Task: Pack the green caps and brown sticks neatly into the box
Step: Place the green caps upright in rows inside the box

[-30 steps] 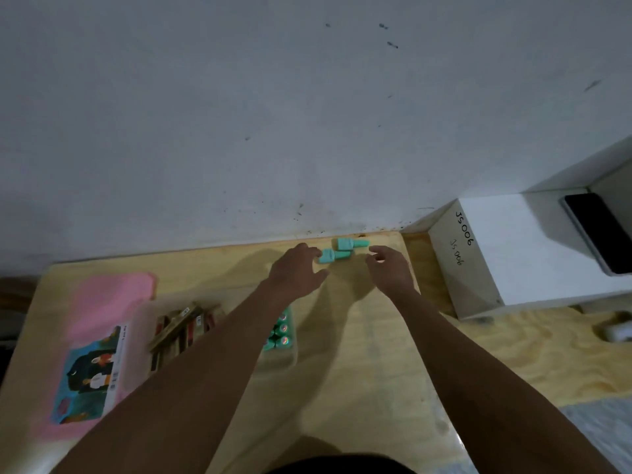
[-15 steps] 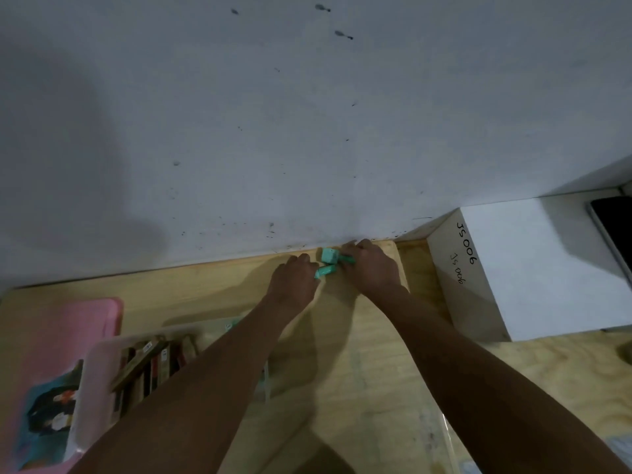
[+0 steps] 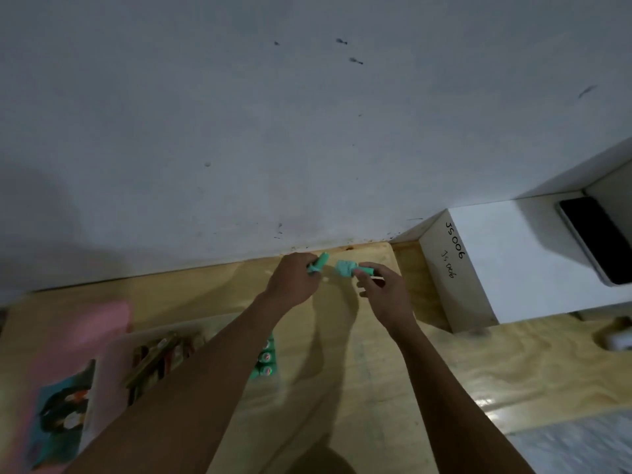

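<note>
Table [image 3: 393,378]: pale plywood top, running to the foot of the wall.
Wall [image 3: 273,131]: grey-white, with small dark specks and scuffs near its base.
White box [image 3: 513,261]: on the table at right, against the wall; handwritten "JS 006" on its near-left face.
Phone [image 3: 595,239]: dark screen up, lying on the white box near its right end.
Pink lid [image 3: 73,336]: at far left on the table, printed picture on it; blurred.
Small white object [image 3: 619,340]: at the right edge; too blurred to identify.

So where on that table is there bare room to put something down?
Bare wood lies between the two forearms, in front of the white box, and between the wall and the pink tray. The tray is crowded with brown sticks and green caps.
</note>
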